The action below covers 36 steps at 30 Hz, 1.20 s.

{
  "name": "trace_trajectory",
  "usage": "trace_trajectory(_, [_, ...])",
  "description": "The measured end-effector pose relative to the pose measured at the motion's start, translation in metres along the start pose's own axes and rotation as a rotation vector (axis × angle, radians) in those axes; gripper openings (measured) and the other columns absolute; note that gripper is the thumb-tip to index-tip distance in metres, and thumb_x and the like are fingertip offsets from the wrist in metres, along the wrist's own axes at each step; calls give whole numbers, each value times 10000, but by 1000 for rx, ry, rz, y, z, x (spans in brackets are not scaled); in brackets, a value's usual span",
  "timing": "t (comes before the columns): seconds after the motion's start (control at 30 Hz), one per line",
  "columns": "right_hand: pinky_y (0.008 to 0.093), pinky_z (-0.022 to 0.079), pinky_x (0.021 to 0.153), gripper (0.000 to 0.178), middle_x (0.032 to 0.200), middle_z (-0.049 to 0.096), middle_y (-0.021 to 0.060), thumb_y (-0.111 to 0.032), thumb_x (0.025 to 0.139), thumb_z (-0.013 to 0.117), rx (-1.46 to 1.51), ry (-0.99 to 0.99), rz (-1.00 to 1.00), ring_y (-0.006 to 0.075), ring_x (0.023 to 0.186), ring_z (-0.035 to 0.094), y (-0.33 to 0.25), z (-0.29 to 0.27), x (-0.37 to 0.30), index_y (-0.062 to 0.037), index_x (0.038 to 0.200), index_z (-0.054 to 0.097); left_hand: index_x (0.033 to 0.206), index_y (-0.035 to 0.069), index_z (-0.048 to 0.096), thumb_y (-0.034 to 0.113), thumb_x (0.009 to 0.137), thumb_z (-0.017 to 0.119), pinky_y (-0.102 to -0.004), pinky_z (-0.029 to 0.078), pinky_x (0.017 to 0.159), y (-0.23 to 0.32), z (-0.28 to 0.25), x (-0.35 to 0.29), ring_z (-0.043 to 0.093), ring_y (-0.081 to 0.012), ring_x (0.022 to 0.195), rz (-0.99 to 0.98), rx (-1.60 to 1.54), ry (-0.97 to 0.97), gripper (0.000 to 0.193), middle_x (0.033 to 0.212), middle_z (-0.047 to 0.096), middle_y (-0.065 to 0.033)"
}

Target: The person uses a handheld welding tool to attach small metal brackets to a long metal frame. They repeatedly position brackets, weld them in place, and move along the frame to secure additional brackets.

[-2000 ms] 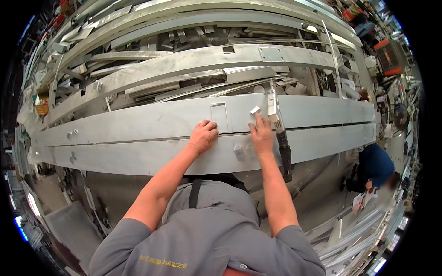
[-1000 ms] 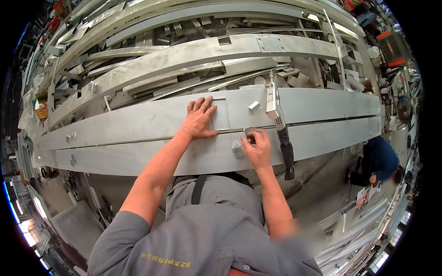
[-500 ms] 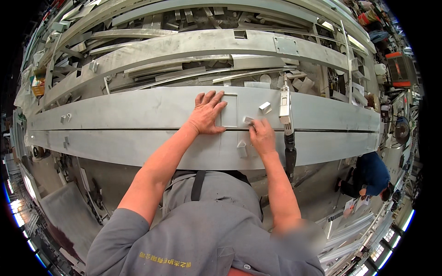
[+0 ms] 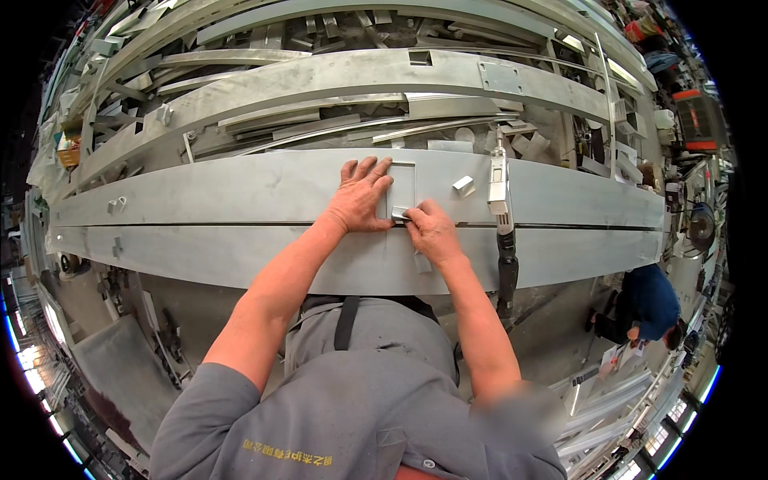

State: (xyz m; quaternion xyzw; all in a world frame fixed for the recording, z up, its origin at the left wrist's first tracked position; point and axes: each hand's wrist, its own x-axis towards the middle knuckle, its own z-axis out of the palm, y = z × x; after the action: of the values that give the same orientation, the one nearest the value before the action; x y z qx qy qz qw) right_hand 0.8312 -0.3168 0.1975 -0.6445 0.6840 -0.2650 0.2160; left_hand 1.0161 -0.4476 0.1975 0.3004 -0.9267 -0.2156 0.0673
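Observation:
Spread flat, my left hand [image 4: 360, 196] lies on a long grey metal panel [image 4: 240, 188], fingertips and thumb along the left side of a thin rectangular outline [image 4: 415, 182]; whether that is a recess or a raised frame I cannot tell. My right hand [image 4: 434, 232] pinches a small bent metal piece [image 4: 399, 214] between thumb and fingers, at the outline's near left corner, close to my left thumb. A second small metal piece [image 4: 463, 186] rests to the right of the outline. Partly behind my right hand, another small bracket [image 4: 422, 262] sits on the nearer panel [image 4: 344, 264].
A silver power tool with a black handle [image 4: 498, 192] lies across both panels on the right. A dark gap runs between the panels. Beyond them stand metal beams [image 4: 336, 80] over scattered offcuts. One person in blue [image 4: 650, 300] crouches at the far right.
My right hand has moved left with the small metal piece, from right of the rectangular outline to its near left corner. My left hand has stayed in place.

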Motion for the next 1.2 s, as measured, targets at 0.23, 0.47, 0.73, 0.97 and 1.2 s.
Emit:
trace_trajectory(0.23, [417, 536, 756, 115, 903, 589, 70, -107, 793, 717, -14, -68, -52, 292, 873, 629, 4, 0, 3, -112, 898, 671, 1238, 74, 558, 484, 575, 847, -556, 169, 1175, 0, -1, 0, 301, -359, 1432, -7, 25, -25, 831, 1550, 388, -162])
trace_trajectory(0.47, [413, 537, 753, 124, 902, 587, 73, -81, 779, 707, -12, -139, -103, 290, 873, 629, 2, -6, 11, -96, 892, 661, 1274, 72, 533, 487, 565, 875, -549, 189, 1171, -4, -3, -1, 303, -370, 1431, 11, 27, -48, 890, 1569, 367, -159])
trace_trajectory(0.73, [402, 544, 761, 158, 900, 576, 86, -97, 732, 720, -112, -181, -289, 294, 874, 617, 9, 1, 20, -72, 858, 629, 1300, 65, 541, 474, 605, 861, -552, 191, 1166, 0, -11, 2, 297, -382, 1435, 11, 51, -111, 868, 1573, 356, -177])
trace_trajectory(0.97, [390, 554, 766, 178, 914, 574, 84, -116, 705, 732, -165, -210, -340, 277, 885, 617, 15, 4, 23, -79, 840, 622, 1296, 61, 541, 320, 673, 835, -534, 288, 1135, 4, -21, -6, 361, -391, 1395, 108, -12, 92, 736, 1490, 452, -192])
trace_trajectory(1.2, [392, 553, 760, 220, 925, 580, 76, -110, 694, 740, -119, -214, -327, 280, 893, 615, 16, 2, 22, -89, 875, 615, 1125, 63, 581, 34, 724, 741, -410, 515, 941, 34, 30, -34, 624, -318, 1065, 71, -331, 207, 433, 1047, 664, -101])
